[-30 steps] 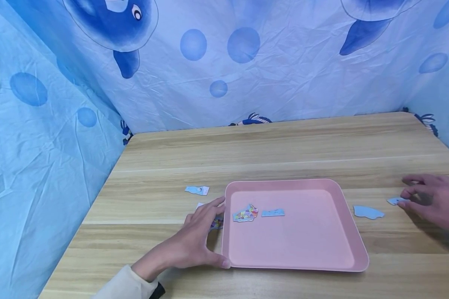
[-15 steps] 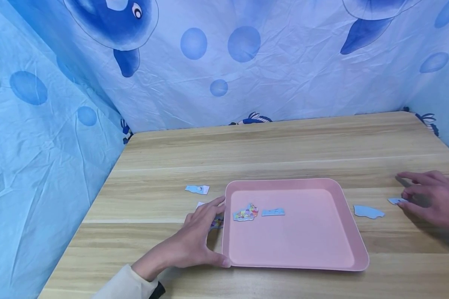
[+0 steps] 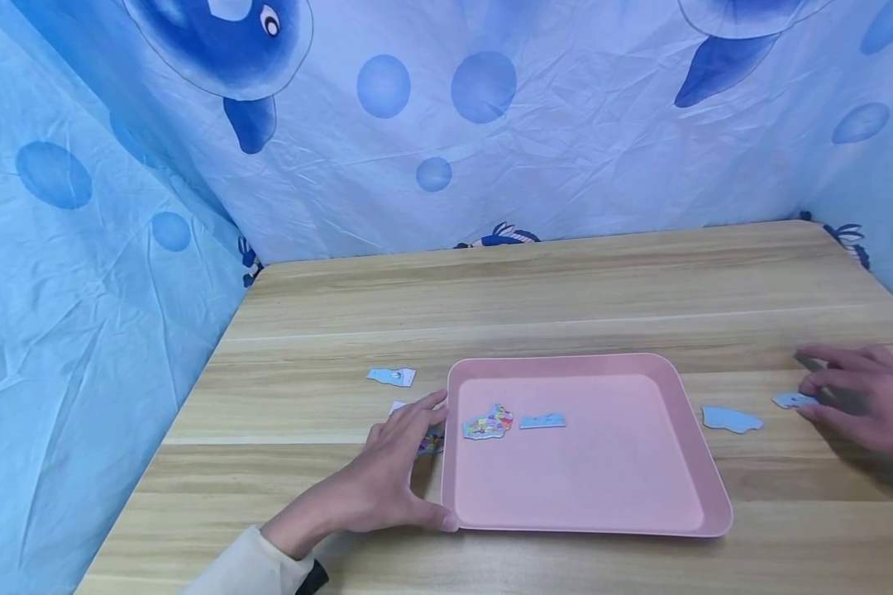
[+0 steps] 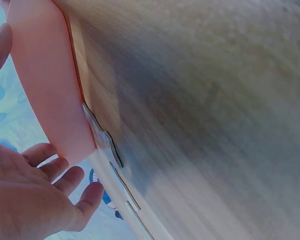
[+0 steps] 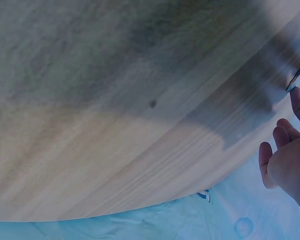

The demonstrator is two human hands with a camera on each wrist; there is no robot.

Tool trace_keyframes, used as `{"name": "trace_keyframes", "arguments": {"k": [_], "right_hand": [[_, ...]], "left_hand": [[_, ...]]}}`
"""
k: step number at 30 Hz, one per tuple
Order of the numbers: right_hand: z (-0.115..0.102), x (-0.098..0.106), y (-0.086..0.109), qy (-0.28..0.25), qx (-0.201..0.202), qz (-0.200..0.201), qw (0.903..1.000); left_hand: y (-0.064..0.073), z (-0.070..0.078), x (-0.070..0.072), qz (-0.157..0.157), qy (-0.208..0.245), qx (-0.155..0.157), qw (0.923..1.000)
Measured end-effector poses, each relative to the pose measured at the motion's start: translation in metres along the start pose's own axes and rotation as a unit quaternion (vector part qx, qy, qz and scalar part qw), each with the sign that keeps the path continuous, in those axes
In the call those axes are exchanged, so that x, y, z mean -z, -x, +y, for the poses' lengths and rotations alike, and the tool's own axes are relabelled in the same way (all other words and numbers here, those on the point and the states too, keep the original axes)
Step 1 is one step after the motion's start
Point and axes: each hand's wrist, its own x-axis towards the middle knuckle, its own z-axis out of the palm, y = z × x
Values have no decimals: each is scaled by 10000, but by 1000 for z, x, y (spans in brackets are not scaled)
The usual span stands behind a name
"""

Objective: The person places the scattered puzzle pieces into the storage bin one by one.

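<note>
My left hand (image 3: pixel 383 483) touches the left side of a pink tray (image 3: pixel 588 535), its thumb at the near left corner and fingers along the wall. Inside the tray lie a multicoloured puzzle piece (image 3: pixel 487 424) and a narrow blue piece (image 3: pixel 542 421). At the far right, the fingertips of my right hand (image 3: pixel 866 401) pinch a small light-blue puzzle piece (image 3: pixel 791 400) low over the table. In the right wrist view its thin edge (image 5: pixel 293 81) shows between thumb and finger. A wider blue piece (image 3: pixel 732 420) lies between that hand and the tray.
Left of the tray are a blue-and-white piece (image 3: pixel 391 377) and a colourful piece (image 3: pixel 431 444) partly hidden by my left hand. A wooden table (image 3: pixel 551 297) bears everything. Blue whale-printed cloth (image 3: pixel 305 190) hangs behind and at the sides.
My right hand has shifted slightly to the right with the small piece, and more of that piece shows. The left hand and tray have stayed put.
</note>
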Motion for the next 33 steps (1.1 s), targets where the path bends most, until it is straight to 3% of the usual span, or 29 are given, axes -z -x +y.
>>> {"name": "trace_keyframes", "arguments": {"k": [8,15,33], "right_hand": [[-2,4,0,-56,296,61,9995],[-3,4,0,-25,617,370,9974],[-1,4,-5,-272,586,745,9951]], "left_hand": [[-1,0,-1,-1,-8,-12,10000],[0,0,-1,-18,-31,12,10000],[0,1,0,-27,-4,62,10000]]}}
